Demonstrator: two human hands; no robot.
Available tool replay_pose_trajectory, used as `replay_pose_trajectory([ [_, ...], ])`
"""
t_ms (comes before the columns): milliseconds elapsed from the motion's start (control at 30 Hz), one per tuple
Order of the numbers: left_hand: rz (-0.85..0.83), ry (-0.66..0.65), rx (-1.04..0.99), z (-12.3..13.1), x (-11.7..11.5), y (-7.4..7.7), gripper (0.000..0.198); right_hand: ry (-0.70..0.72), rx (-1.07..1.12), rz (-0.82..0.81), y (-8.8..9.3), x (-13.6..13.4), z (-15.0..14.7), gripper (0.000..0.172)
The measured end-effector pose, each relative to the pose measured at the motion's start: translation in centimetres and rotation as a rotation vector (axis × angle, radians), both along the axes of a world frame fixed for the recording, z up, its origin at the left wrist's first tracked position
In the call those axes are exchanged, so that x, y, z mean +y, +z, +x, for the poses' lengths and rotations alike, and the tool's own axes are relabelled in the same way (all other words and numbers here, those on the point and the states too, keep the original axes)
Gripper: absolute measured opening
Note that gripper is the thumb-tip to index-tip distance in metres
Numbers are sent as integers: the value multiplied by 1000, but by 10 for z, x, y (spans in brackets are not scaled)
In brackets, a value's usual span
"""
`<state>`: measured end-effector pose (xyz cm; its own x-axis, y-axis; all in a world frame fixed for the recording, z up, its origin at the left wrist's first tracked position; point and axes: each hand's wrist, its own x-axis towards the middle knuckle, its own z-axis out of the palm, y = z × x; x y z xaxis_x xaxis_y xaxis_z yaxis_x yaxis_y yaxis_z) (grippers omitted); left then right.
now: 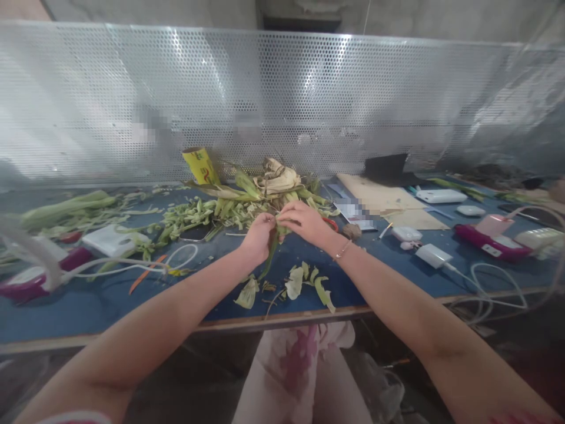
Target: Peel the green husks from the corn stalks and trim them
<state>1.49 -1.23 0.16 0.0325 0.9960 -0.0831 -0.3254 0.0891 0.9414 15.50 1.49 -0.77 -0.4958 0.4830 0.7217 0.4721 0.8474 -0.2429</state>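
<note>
Over the middle of the blue table, my left hand (259, 238) is closed in a pinch around a long green leafy stalk (270, 256), whose lower end hangs below the fingers. My right hand (304, 222) meets it fingertip to fingertip, with thumb and fingers pinched on the stalk's top; the exact grip is partly hidden. Right behind the hands lies a heap of pale green cut stalk pieces (189, 217) with dry, yellowed leaves (278, 178) on top. Closer to me are loose peeled leaf scraps (295, 282).
A yellow cardboard tube (202, 165) leans by the perforated metal screen (291, 100) at the back. Purple-and-white power strips (492, 242) and white cables lie on both sides. To the right are cardboard sheets (384, 197) and a white charger (434, 255); long green stalks (70, 209) lie left.
</note>
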Motion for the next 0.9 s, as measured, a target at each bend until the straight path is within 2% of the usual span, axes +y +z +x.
replay_pose_trajectory([
  [100,-54,-26,-19,0,1,2,16,11,-16,-7,0,-1,0,23],
  [300,-30,-33,0,-1,2,1,16,23,-33,3,-1,-1,1,22],
  [633,183,-33,172,-4,10,-8,10,-23,-21,39,-5,3,0,20],
  [800,362,-35,275,-12,21,-16,8,-52,24,-29,-3,3,1,30],
  [900,407,-15,335,-16,26,-18,8,-52,42,-82,-3,3,3,35],
])
